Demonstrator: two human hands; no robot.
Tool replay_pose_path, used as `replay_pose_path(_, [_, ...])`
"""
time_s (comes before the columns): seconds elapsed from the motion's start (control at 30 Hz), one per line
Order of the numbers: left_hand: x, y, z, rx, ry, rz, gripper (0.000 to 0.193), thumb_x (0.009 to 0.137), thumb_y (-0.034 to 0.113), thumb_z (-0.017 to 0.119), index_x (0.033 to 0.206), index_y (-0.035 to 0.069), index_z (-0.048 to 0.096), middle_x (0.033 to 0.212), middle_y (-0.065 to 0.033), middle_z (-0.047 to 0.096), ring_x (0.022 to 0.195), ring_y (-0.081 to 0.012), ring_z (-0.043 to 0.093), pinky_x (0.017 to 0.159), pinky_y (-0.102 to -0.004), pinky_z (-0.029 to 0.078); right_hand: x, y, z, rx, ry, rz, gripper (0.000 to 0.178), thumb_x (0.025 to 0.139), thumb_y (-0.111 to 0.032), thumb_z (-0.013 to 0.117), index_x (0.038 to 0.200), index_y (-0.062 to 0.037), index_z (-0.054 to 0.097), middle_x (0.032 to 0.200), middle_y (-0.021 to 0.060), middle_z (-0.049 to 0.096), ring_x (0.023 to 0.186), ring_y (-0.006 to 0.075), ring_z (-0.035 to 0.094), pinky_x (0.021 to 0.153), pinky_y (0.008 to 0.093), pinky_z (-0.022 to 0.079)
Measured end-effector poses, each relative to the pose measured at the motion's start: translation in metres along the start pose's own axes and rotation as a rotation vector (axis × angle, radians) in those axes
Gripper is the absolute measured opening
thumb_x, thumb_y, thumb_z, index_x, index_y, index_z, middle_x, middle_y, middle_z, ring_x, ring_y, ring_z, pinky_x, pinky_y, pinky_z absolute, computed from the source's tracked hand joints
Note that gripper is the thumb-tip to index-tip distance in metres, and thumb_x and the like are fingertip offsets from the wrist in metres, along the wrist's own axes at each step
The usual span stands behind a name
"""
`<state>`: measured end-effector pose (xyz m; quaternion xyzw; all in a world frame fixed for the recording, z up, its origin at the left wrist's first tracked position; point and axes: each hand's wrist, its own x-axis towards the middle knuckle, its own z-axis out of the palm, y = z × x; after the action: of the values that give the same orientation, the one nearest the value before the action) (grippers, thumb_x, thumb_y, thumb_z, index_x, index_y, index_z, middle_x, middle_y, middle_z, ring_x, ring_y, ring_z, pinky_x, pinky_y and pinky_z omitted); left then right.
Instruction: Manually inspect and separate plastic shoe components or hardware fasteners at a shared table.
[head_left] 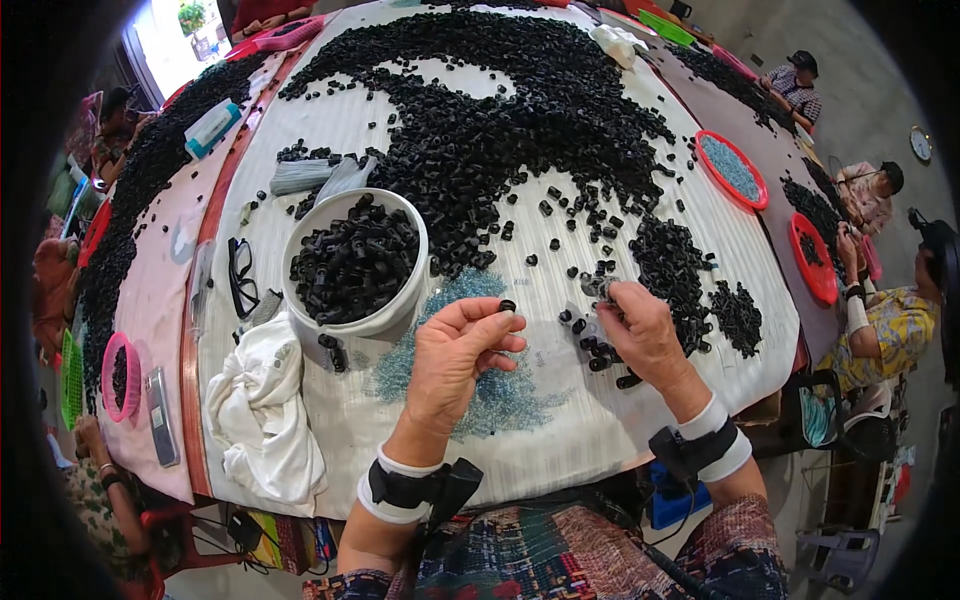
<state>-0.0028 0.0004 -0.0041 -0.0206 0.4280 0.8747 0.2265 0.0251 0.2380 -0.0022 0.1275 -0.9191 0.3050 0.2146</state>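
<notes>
My left hand pinches a small black cylindrical cap between thumb and forefinger, above a scatter of pale blue glass beads. To its right, my right hand has its fingers drawn together low over loose black caps; what they hold, if anything, is hidden. A greyish, see-through piece shows at its fingertips. Left of my hands stands a white bucket heaped with black caps. Behind both hands spreads a large pile of black caps.
On the white-covered table lie a white cloth, black-framed glasses and grey bundles. A red tray of blue beads is at the right edge. A phone lies left. Several people work around neighbouring tables.
</notes>
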Motion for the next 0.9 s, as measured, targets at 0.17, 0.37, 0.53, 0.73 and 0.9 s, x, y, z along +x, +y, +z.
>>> replay_pose_path(0.17, [0.0,-0.002,0.001,0.014,-0.031,-0.017,0.015,0.086,0.006,0.063,0.1,0.0,0.06,0.09,-0.0151,0.068,0.072,-0.0166,0.068,0.054,-0.0237,0.055,0.007,-0.016,0.016,-0.317,-0.032,-0.047,0.014,0.074,-0.008,0.065,0.085,-0.0052,0.057,0.075,0.0103,0.055,0.076,0.0287,0.056,0.067,0.0395,0.047])
replay_pose_path(0.37, [0.001,-0.003,0.001,0.04,-0.034,-0.025,0.014,0.087,0.005,0.062,0.099,0.001,0.061,0.091,-0.0156,0.067,0.071,-0.0162,0.067,0.053,-0.024,0.056,0.008,-0.016,0.036,-0.357,-0.069,-0.027,0.011,0.073,-0.007,0.062,0.083,-0.0065,0.056,0.074,0.0087,0.055,0.074,0.0282,0.056,0.064,0.0396,0.046])
replay_pose_path(0.53, [-0.001,-0.001,0.002,0.045,-0.025,-0.035,0.014,0.086,0.005,0.063,0.1,0.001,0.061,0.091,-0.0154,0.067,0.071,-0.0159,0.067,0.053,-0.0242,0.055,0.01,-0.021,0.038,-0.372,-0.075,-0.021,0.012,0.073,-0.005,0.059,0.084,-0.0065,0.056,0.074,0.0089,0.055,0.074,0.0281,0.056,0.064,0.0391,0.045])
replay_pose_path(0.73, [-0.001,-0.004,0.001,0.078,-0.041,-0.048,0.014,0.086,0.005,0.063,0.1,0.001,0.061,0.091,-0.0146,0.067,0.072,-0.0159,0.067,0.054,-0.0243,0.055,0.009,-0.021,0.036,-0.344,0.012,-0.034,0.013,0.073,-0.003,0.058,0.085,-0.0047,0.055,0.076,0.01,0.055,0.076,0.0292,0.056,0.064,0.0393,0.044])
replay_pose_path(0.9, [0.001,-0.003,0.0,0.035,-0.02,-0.012,0.014,0.086,0.006,0.062,0.099,0.002,0.061,0.09,-0.0136,0.068,0.07,-0.0154,0.067,0.052,-0.0246,0.055,0.0,-0.032,0.026,-0.057,-0.102,-0.137,0.02,0.069,0.0,0.061,0.088,-0.002,0.054,0.078,0.0126,0.054,0.076,0.0311,0.055,0.067,0.0393,0.046])
